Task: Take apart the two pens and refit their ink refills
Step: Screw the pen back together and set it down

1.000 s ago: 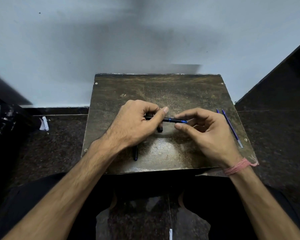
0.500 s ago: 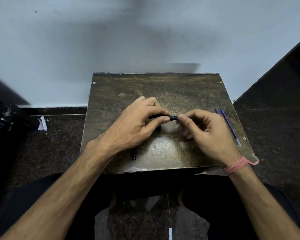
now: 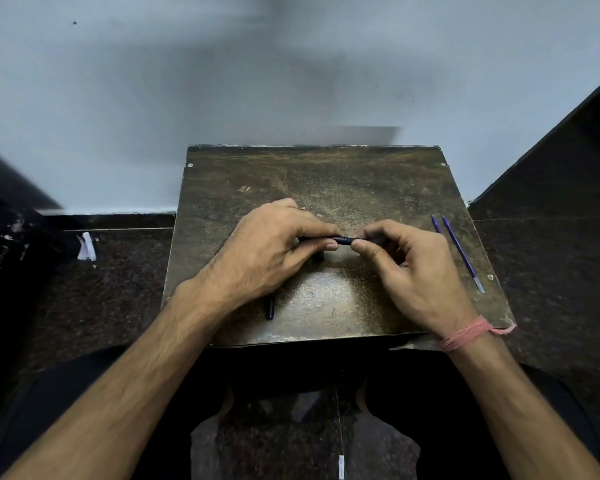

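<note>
One view is all I have, the head camera looking down on a small, scratched dark board [image 3: 326, 174] set against a pale blue-grey wall [image 3: 222, 81], with dark speckled floor [image 3: 118, 271] on either side. I can read no brand, label or writing anywhere. My left hand [image 3: 267, 251] and right hand [image 3: 416, 268] meet over the middle of the board, thumb and fingertips of each pinched shut on a dark pen [image 3: 342, 240], of which only a short stretch shows between them. Two blue refills [image 3: 459, 251] lie side by side near the board's right edge, well apart from the hands. A dark pen part [image 3: 269, 308] pokes out from under my left wrist; another dark piece below the left fingers is too hidden to tell
</note>
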